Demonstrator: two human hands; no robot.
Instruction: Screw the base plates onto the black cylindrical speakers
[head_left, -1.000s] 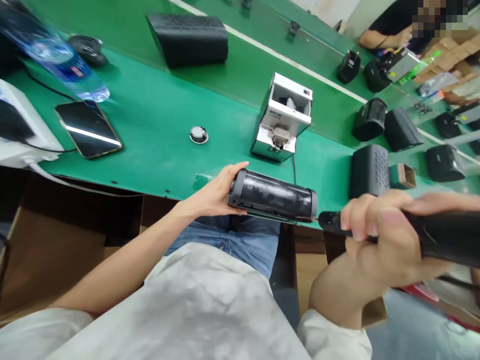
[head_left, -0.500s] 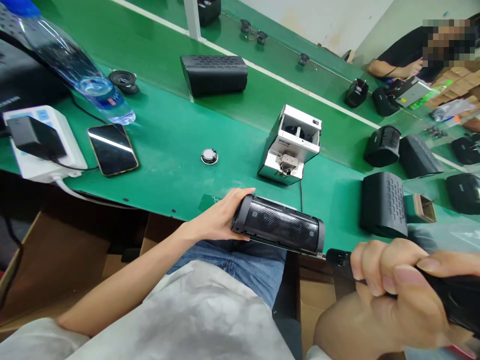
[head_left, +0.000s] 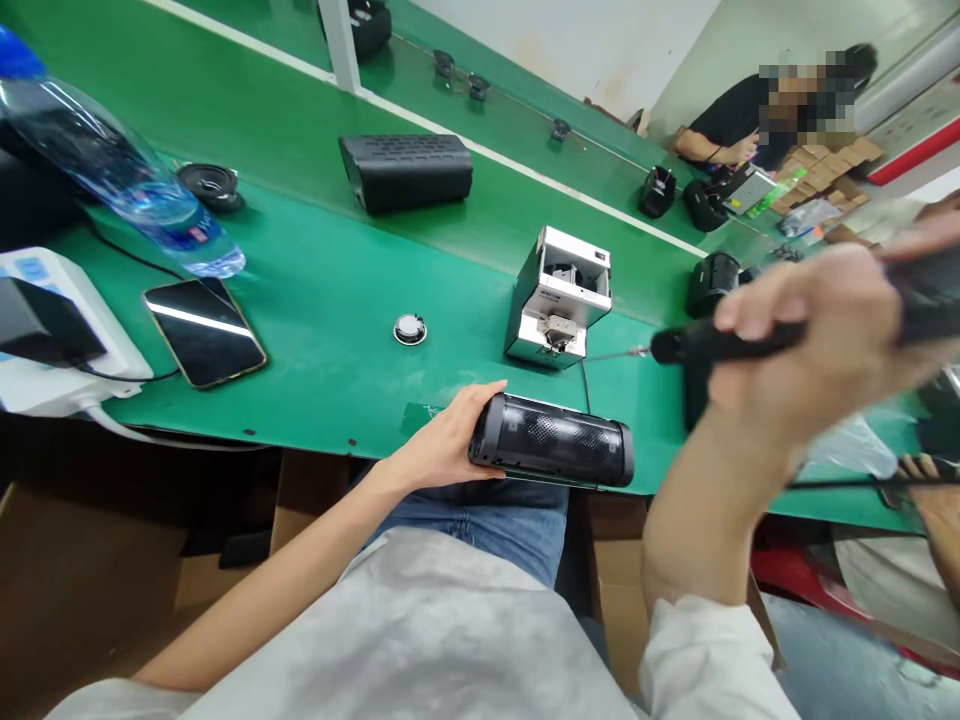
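My left hand [head_left: 455, 437] is closed around the left end of a black speaker [head_left: 555, 440] with perforated grille areas. The speaker lies lengthwise at the table's front edge, over my lap. In my raised right hand [head_left: 814, 320], blurred by motion, is a black electric screwdriver [head_left: 690, 345]. Its thin bit points left, and the tip appears close to the lower front of a silver screw feeder [head_left: 559, 300]; I cannot tell if they touch. Left of the feeder lies a small round silver part [head_left: 410, 329] on the green table.
A phone [head_left: 205, 330], a water bottle [head_left: 142, 190], a white power strip [head_left: 71, 340] and a round speaker driver [head_left: 210, 186] occupy the left. A black speaker housing [head_left: 409, 172] stands farther back. A person [head_left: 739, 125] works at the far right; another's hand [head_left: 934, 500] shows at right.
My right hand has lifted the screwdriver up and away from the speaker's right end, toward the screw feeder. My left hand still grips the speaker. The view has shifted rightward.
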